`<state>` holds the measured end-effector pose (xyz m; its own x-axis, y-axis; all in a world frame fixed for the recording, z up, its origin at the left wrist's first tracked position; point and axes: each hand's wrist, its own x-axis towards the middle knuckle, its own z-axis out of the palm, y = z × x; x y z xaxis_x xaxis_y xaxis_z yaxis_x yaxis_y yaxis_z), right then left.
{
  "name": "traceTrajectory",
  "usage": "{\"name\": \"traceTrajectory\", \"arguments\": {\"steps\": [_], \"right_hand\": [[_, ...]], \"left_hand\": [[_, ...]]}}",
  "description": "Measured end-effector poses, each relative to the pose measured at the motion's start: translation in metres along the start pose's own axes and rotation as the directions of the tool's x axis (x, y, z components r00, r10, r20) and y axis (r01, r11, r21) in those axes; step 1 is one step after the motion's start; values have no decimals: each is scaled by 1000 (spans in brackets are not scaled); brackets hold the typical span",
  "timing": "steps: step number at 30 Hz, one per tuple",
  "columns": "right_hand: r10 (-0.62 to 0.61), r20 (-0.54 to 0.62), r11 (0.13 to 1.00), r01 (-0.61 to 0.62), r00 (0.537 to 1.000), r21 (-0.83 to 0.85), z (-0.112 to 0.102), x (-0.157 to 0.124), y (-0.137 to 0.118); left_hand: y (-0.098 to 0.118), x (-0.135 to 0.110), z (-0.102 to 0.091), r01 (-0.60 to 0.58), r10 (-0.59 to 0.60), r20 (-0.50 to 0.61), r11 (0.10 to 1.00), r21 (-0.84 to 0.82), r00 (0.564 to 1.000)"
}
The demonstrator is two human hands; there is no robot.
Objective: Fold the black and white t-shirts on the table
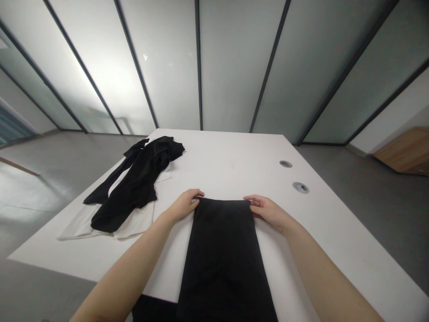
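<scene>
A long black garment (224, 250), its kind not clear, lies flat on the white table with its straight far edge across the middle of the view. Its near end runs out of the bottom of the picture. At the far left corner of the cloth, my left hand (183, 205) pinches the edge between thumb and fingers. My right hand (266, 211) grips the far right corner in the same way. Between the two hands the edge is drawn fairly straight.
To the left, a loose heap of black clothes (140, 183) lies over white cloth (137, 221) on the table (231, 167). Two round cable holes, a farther one (286, 164) and a nearer one (300, 187), sit near the right edge. Frosted glass panels (234, 67) stand behind.
</scene>
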<state>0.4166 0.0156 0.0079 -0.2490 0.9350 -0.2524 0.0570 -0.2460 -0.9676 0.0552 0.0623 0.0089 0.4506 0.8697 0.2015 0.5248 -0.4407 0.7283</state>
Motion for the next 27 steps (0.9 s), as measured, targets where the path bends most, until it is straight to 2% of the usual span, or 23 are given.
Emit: {"name": "traceTrajectory", "arguments": {"steps": [5,10,12,15,17,19,22,24,27], "right_hand": [[11,-88,1000,-10,996,15,2,6,5],[-6,-187,995,25,982,99,8,7,2],[-4,-227,985,43,974,169,12,7,0],[-6,-250,965,71,968,252,17,7,-4],[-16,-221,965,73,975,253,19,6,-5],[-18,-163,972,55,987,230,19,5,-6],[-13,-106,976,36,994,215,20,6,-5],[-20,-128,976,47,992,212,21,8,-3],[-37,-219,977,81,975,198,21,13,1]], "left_hand": [[-3,1,0,-12,12,-24,1000,-14,1000],[4,2,-1,85,-95,-41,978,-192,995],[9,2,2,143,-167,-39,924,-355,985],[15,1,9,202,-262,-5,758,-620,965],[18,1,13,226,-302,24,656,-720,953],[20,0,15,249,-319,58,600,-760,946],[22,0,15,278,-318,103,573,-771,943],[23,0,14,289,-320,117,563,-775,940],[25,-1,13,291,-336,119,529,-797,934]]}}
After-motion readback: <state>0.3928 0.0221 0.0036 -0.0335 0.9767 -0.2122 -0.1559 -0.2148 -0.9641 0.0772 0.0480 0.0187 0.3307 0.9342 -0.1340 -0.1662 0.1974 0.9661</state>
